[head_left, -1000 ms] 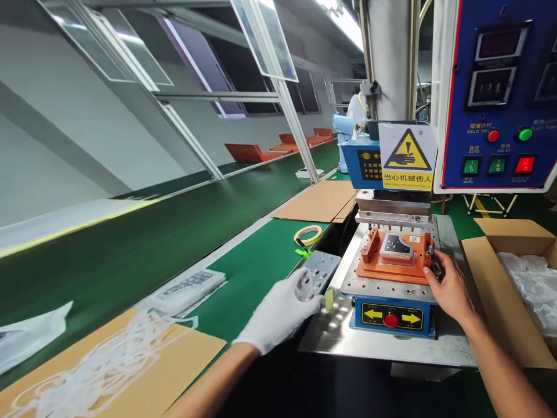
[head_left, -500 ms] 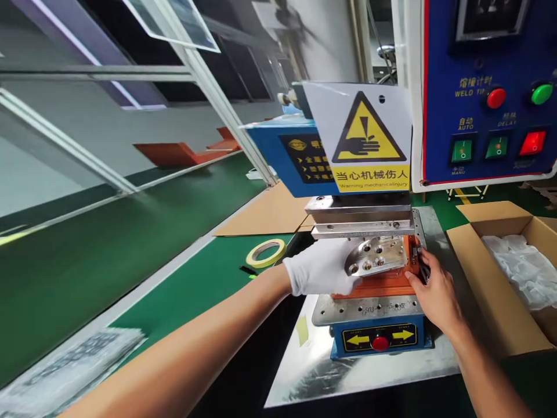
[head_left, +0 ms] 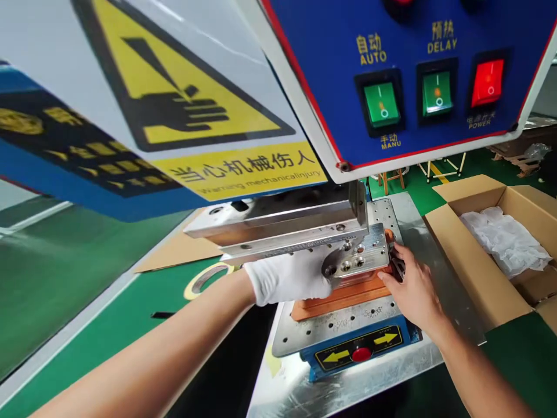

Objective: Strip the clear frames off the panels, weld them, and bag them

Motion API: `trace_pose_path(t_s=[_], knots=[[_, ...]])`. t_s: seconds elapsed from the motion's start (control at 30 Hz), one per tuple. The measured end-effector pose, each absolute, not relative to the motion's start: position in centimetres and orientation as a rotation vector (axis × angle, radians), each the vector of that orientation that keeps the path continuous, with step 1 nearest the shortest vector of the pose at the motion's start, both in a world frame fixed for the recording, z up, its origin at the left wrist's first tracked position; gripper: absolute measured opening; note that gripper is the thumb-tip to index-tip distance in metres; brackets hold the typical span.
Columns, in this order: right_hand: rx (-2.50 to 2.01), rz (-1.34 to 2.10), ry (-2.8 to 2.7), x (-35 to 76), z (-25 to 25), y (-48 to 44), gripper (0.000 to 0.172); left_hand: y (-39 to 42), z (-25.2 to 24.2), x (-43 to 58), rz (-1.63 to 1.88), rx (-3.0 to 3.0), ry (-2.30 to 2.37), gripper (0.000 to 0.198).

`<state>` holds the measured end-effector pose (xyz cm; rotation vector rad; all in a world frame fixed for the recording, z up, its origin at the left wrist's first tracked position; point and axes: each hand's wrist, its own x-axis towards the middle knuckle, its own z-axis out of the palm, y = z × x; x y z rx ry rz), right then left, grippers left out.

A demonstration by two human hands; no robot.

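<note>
My left hand (head_left: pixel 300 276), in a white glove, is closed around the left end of a silver metal plate with round holes (head_left: pixel 361 252). Its far fingers are hidden behind the plate. An orange block (head_left: pixel 331 296) lies beneath the plate, on a drilled steel base (head_left: pixel 313 331). At the block's right end, my bare right hand (head_left: pixel 418 290) has thumb and fingers closed about a small dark metal fitting (head_left: pixel 397 264), mostly covered by the fingers. The press head's steel bar (head_left: pixel 287 229) hangs just above the gloved hand.
A blue control panel (head_left: pixel 409 139) and a warning sign (head_left: pixel 243 168) overhang the work. To the right stands an open cardboard box (head_left: pixel 470 261) holding white wrapping (head_left: pixel 505 238). A tape roll (head_left: pixel 191 287) lies left. A red button (head_left: pixel 361 355) faces me.
My view has come closer and tilted, so sign and panel look larger. Both hands keep their places at the plate and the block's right end.
</note>
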<state>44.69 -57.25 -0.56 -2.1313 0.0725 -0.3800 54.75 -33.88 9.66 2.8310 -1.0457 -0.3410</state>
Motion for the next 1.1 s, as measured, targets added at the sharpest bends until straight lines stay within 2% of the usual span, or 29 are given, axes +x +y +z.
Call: trace_pose_path(t_s=[0.2,0.37,0.57,0.77,1.0,1.1], knots=[[-2.145,-0.428,0.080,44.6,-0.6,-57.0,0.056,-37.9,9.3,53.9,-0.275,2.697,-1.096,0.075],[-2.158,-0.420,0.070,44.7,-0.7,-56.9,0.057,-40.1,8.8,53.9,-0.299,2.750,-1.075,0.072],[-2.057,-0.443,-0.046,44.5,-0.5,-58.1,0.056,-40.0,8.7,53.8,-0.293,2.823,-1.073,0.078],[-1.995,-0.453,-0.198,45.0,-0.2,-59.3,0.051,-40.1,8.5,53.8,-0.302,2.854,-1.082,0.074],[-2.046,-0.413,-0.233,45.6,-0.6,-60.2,0.058,-40.3,8.5,54.1,-0.238,2.815,-1.127,0.076],[-2.136,-0.504,-0.208,44.6,-0.1,-59.5,0.065,-40.0,8.3,54.1,-0.235,2.844,-1.117,0.081]])
